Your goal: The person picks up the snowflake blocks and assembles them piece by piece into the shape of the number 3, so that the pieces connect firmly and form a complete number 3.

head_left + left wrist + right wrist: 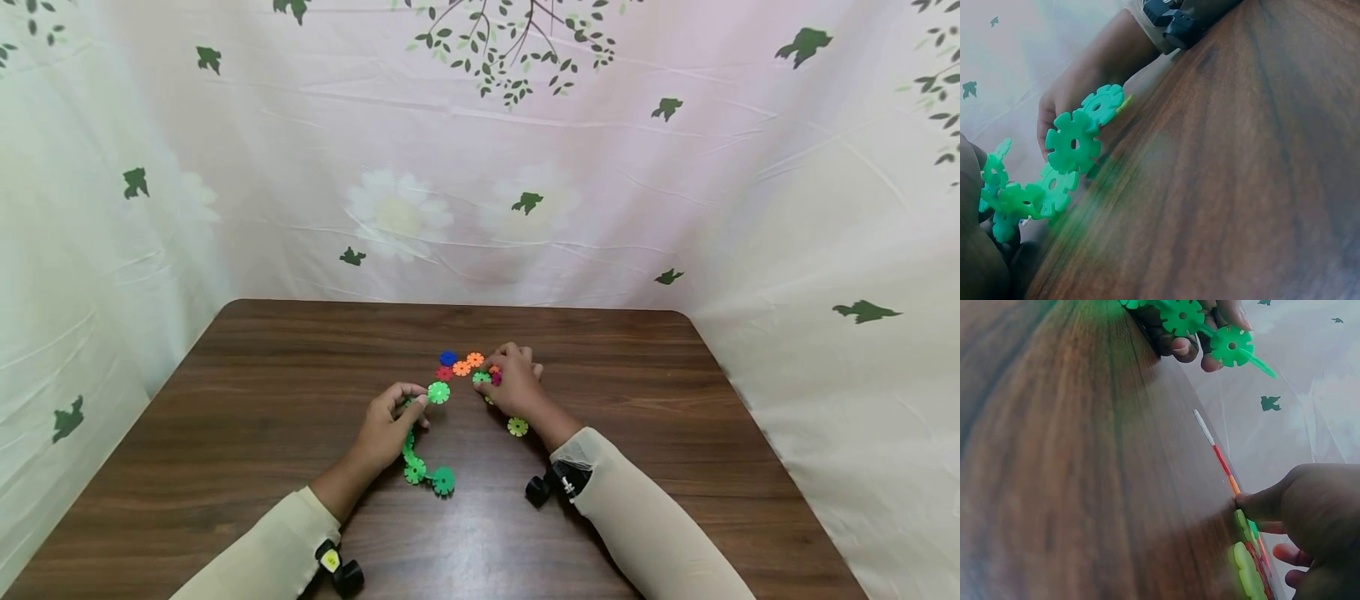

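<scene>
My left hand (388, 423) pinches a chain of green notched interlocking discs (415, 472) near its upper end. One bright green disc (438, 392) shows beyond the fingertips, while the chain's other end hangs down toward me. In the left wrist view the chain's linked discs (1072, 144) stand at angles to one another. Across from it, my right hand (517, 385) reaches down among loose discs, thumb and fingertips at a green disc (482, 377). A magenta disc (497, 378) lies partly hidden under those fingers.
Beyond the hands lie a blue disc (447, 358), a red disc (444, 373) and two orange discs (462, 368). A yellow-green disc (517, 427) lies near the right wrist. The brown wooden table (300, 358) meets a printed white curtain (465, 167) behind.
</scene>
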Available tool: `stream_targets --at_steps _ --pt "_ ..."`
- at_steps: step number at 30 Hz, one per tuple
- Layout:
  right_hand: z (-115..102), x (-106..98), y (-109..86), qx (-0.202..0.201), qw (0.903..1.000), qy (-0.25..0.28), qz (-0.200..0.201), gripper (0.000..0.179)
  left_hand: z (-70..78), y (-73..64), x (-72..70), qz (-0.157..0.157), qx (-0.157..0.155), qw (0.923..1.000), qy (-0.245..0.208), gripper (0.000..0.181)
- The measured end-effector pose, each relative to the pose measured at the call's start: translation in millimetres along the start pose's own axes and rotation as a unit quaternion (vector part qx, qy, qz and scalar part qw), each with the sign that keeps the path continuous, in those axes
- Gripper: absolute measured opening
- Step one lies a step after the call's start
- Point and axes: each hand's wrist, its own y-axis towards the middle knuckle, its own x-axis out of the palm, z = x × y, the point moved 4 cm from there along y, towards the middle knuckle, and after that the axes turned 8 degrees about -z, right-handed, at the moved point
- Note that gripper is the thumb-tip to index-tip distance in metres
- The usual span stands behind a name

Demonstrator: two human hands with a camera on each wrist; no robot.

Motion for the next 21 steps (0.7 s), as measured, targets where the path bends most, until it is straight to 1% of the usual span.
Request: stream_targets --at_steps 5,9,14,18,21 --pt "-3 -1 -1.9 -0.006 0.9999 0.011 0.003 0.021 1.8 -0.5 -0.3 -0.009 0.002 1.0000 -0.003 0.024" --pt "-6 1 -4.7 -0.025 0.9995 0.021 -0.002 0.018 1.4 -1.3 -0.8 -0.009 0.004 0.9999 -0.005 0.025" --pt "-10 4 -9.8 -0.044 0.9983 0.038 0.002 0.015 1.2 -1.7 -0.6 -0.011 0.008 0.9999 0.007 0.030" --pt "-15 7 -15.7 -0.060 0.9967 0.053 0.009 0.010 1.7 -2.3 0.1 -0.023 0.003 0.9996 0.019 0.036" --pt "-20 9 -20.5 -0.082 0.9940 0.068 0.022 0.004 1.4 -1.9 0.3 -0.028 -0.006 0.9993 0.023 0.039"
